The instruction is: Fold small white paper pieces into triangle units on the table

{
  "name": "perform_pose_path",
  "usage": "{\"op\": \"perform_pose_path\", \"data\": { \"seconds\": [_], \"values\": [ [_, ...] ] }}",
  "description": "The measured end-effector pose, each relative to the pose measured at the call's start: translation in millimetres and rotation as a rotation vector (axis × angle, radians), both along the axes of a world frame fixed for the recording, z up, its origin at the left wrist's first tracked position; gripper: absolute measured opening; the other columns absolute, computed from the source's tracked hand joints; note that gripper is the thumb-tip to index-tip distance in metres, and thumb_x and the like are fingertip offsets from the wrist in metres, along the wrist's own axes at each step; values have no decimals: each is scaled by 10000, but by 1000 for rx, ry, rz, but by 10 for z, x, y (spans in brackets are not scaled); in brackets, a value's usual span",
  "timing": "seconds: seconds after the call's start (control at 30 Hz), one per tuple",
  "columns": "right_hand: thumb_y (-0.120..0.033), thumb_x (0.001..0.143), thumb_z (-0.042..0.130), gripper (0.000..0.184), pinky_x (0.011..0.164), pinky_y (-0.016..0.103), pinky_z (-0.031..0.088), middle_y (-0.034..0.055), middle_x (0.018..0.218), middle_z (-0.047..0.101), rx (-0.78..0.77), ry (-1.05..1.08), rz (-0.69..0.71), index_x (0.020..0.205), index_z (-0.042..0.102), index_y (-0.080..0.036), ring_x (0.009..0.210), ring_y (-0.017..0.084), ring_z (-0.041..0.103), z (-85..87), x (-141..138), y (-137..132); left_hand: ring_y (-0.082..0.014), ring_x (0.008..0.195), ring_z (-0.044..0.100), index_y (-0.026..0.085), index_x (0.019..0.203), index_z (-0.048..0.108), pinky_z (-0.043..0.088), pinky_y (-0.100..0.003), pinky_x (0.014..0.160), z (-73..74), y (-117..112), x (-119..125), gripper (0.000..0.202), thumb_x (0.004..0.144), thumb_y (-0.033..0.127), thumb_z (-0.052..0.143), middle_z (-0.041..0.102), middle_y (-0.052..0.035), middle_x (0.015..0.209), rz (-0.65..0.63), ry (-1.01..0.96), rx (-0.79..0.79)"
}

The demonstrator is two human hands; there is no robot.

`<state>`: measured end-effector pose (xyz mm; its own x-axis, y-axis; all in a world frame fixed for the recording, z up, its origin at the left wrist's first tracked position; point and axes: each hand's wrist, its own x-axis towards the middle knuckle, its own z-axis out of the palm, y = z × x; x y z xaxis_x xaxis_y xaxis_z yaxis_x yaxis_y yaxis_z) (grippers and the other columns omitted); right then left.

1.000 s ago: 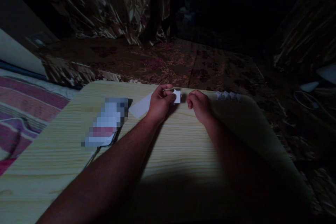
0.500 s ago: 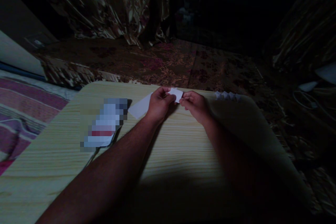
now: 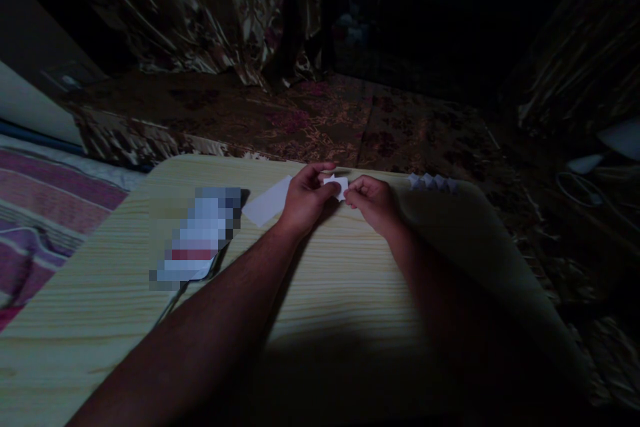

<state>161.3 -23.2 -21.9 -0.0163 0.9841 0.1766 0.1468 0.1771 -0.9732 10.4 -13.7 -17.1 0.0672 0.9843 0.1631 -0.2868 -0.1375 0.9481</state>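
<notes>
A small folded piece of white paper (image 3: 342, 185) is held between my two hands, just above the far part of the table. My left hand (image 3: 309, 193) grips its left side, the thumb lying across the front and the index finger lifted behind. With thumb and curled fingers, my right hand (image 3: 369, 195) pinches the paper's right edge. Beside my left hand a flat white paper sheet (image 3: 266, 202) lies on the table, partly covered by that hand. Several small folded white paper pieces (image 3: 433, 182) stand in a row to the right of my right hand.
The pale wooden table (image 3: 340, 293) has rounded corners. On its left lies a blurred-out device (image 3: 200, 233) with a cable (image 3: 170, 303). Striped bedding (image 3: 50, 213) is at far left; a patterned brown cloth (image 3: 300, 113) and curtains (image 3: 240, 7) are behind. A white lamp-like object (image 3: 585, 163) stands right.
My left index finger has lifted off the paper and stretched out, and the left thumb has slid right over it. The paper is tilted differently. My right hand has hardly moved.
</notes>
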Motion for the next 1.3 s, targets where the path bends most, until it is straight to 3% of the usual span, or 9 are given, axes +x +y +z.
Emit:
{"op": "perform_pose_path", "data": {
  "seconds": [0.23, 0.57, 1.03, 1.3],
  "values": [
    [-296, 708, 673, 207, 527, 234, 443, -9, 685, 671, -13, 109, 19, 875, 610, -190, 567, 115, 582, 0, -17, 4, -101, 563, 553, 174, 883, 629, 432, -221, 536, -11, -20, 10, 248, 657, 193, 727, 627, 15, 698, -3, 64, 38],
    [-287, 715, 663, 124, 518, 231, 429, -25, 602, 627, 47, 51, -25, 728, 596, -183, 533, 108, 561, 4, -25, -9, -110, 560, 557, 162, 830, 656, 443, -234, 552, -16, -25, 12, 179, 672, 222, 715, 627, 6, 650, -19, 146, 23],
    [-320, 742, 663, 167, 533, 240, 463, -21, 649, 646, 38, 77, 37, 858, 640, -203, 560, 114, 583, 34, 0, -44, -115, 466, 536, 178, 770, 669, 389, -226, 446, -9, -25, 10, 126, 651, 193, 706, 625, 5, 595, -50, 44, -45],
    [-274, 761, 654, 91, 533, 246, 467, -19, 631, 652, 65, 116, 65, 809, 672, -199, 548, 113, 591, 36, 34, -44, -118, 472, 537, 171, 746, 674, 390, -231, 443, -9, -17, -10, 86, 669, 208, 688, 637, -5, 604, -69, 35, -47]
  ]
}}
